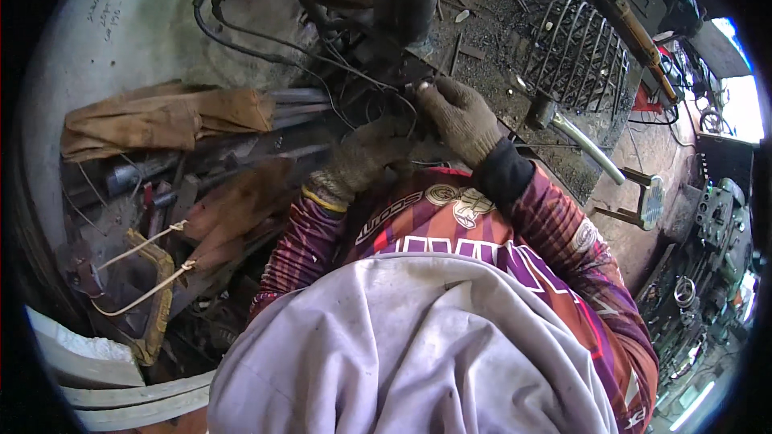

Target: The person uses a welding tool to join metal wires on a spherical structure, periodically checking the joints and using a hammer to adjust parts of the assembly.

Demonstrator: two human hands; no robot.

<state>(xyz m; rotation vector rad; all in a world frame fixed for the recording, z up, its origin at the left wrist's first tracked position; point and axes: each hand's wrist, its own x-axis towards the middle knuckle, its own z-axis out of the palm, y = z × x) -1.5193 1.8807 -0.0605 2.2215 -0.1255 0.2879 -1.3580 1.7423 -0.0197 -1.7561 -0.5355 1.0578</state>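
From my remote view, the dark, gritty bench (487,35) spreads beyond the curled fingers of my right hand (465,119). My left hand (359,157) sits in shadow; I can't tell either grip. Between their fingers, a thin, dark wire (415,115) bends.

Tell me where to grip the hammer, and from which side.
Grip the hammer by the outer half of its pale handle, ideally with the right hand, from the near right side: the long, slender handle slants that way, away from the dark head, and seems to jut past the table.
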